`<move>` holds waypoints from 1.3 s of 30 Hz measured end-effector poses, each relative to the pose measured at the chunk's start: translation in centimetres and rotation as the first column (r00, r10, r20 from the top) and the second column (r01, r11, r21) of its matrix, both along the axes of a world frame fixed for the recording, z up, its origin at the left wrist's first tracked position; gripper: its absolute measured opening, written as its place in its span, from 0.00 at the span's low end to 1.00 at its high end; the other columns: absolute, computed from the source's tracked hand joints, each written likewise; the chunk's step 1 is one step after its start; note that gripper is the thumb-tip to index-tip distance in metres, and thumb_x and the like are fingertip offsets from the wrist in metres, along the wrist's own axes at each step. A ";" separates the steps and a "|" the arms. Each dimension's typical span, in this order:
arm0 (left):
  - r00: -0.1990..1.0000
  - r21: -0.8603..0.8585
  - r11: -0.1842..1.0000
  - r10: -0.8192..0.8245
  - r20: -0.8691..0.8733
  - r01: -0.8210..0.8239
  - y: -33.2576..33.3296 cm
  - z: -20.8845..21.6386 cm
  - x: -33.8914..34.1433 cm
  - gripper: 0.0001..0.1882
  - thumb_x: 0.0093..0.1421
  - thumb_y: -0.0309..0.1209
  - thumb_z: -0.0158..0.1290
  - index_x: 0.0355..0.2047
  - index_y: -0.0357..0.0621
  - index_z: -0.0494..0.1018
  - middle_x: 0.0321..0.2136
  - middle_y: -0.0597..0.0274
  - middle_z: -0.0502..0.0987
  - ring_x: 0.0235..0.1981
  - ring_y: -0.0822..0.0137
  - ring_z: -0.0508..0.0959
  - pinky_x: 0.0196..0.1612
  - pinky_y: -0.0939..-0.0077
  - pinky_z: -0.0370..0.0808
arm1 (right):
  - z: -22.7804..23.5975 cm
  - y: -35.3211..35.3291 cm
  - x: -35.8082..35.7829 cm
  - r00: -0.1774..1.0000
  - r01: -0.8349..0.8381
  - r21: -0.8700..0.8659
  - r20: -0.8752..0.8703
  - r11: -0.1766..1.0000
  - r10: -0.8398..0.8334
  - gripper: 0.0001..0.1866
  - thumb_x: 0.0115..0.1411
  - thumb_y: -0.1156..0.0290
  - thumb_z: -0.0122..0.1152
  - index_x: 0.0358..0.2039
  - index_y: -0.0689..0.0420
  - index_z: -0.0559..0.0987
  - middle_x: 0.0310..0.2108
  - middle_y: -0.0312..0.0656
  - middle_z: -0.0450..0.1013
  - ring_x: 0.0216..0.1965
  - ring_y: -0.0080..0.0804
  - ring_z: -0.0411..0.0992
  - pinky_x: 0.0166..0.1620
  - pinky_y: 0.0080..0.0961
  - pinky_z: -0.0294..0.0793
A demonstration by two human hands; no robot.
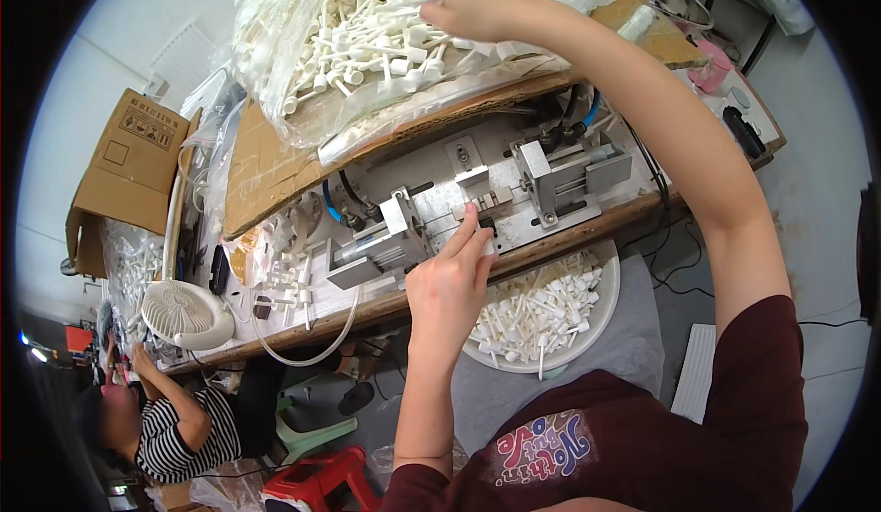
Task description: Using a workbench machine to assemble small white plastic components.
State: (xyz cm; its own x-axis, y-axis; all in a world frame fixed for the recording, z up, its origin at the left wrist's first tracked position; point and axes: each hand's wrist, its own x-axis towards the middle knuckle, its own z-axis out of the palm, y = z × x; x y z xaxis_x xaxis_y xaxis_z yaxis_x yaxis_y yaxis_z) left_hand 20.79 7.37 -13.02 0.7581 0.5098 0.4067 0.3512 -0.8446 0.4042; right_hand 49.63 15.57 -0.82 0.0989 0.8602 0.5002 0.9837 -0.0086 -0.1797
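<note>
My left hand (448, 284) is at a metal bench fixture (491, 198), index finger stretched out with its tip on the small block in the middle. Its other fingers are partly bent, and I see nothing held in them. Two silver clamp units, the left one (390, 241) and the right one (560, 182), face each other across that block. Over the heap of white plastic stemmed parts (367, 49), my right hand (473, 5) is closed, with a white part seeming to stick out at its fingertips. The heap lies in a clear plastic bag (266, 62).
Cardboard (252, 177) carries the bag above the fixture. Below the bench edge, a round white basket (610, 306) holds more white parts. A small fan (186, 315), loose parts (289, 283) and hoses lie left. A co-worker in a striped shirt (193, 434) sits far left, near a red stool (321, 475).
</note>
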 end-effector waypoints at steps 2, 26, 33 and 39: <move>1.000 -0.014 1.000 -0.023 -0.004 0.023 0.1 0.1 -0.2 0.15 0.52 0.28 0.65 0.41 0.42 0.80 0.52 0.60 0.79 0.23 0.62 0.82 0.29 0.72 0.78 | 1.0 -1.5 0.1 0.888 -0.026 -0.023 -0.460 0.999 0.013 0.17 0.60 0.65 0.59 0.45 0.62 0.76 0.32 0.44 0.77 0.33 0.34 0.76 0.37 0.29 0.75; 0.907 -0.026 0.989 -0.121 0.404 0.144 -1.6 1.0 -1.6 0.19 0.46 0.17 0.64 0.41 0.38 0.81 0.35 0.55 0.79 0.34 0.61 0.81 0.35 0.72 0.79 | -11.8 -18.9 -14.4 -0.024 -0.439 0.096 -0.995 0.893 0.095 0.13 0.72 0.67 0.45 0.40 0.62 0.75 0.31 0.39 0.78 0.23 0.19 0.73 0.26 0.16 0.72; 0.920 0.169 0.984 -0.113 0.376 0.052 -0.4 -2.1 0.2 0.20 0.50 0.15 0.61 0.46 0.34 0.79 0.47 0.52 0.79 0.40 0.56 0.82 0.41 0.70 0.79 | -13.4 -19.5 -14.2 -0.043 -0.083 0.122 -0.992 0.989 0.119 0.12 0.72 0.64 0.45 0.42 0.58 0.73 0.25 0.37 0.77 0.21 0.16 0.72 0.23 0.13 0.65; 0.964 -0.103 0.992 -0.042 0.262 0.071 -1.1 -3.6 -0.2 0.19 0.53 0.18 0.61 0.47 0.38 0.79 0.54 0.53 0.77 0.46 0.59 0.82 0.44 0.71 0.80 | -14.1 -20.8 -14.3 0.018 -0.054 0.158 -0.987 0.986 0.159 0.12 0.72 0.65 0.44 0.44 0.58 0.73 0.26 0.36 0.77 0.23 0.16 0.72 0.27 0.13 0.66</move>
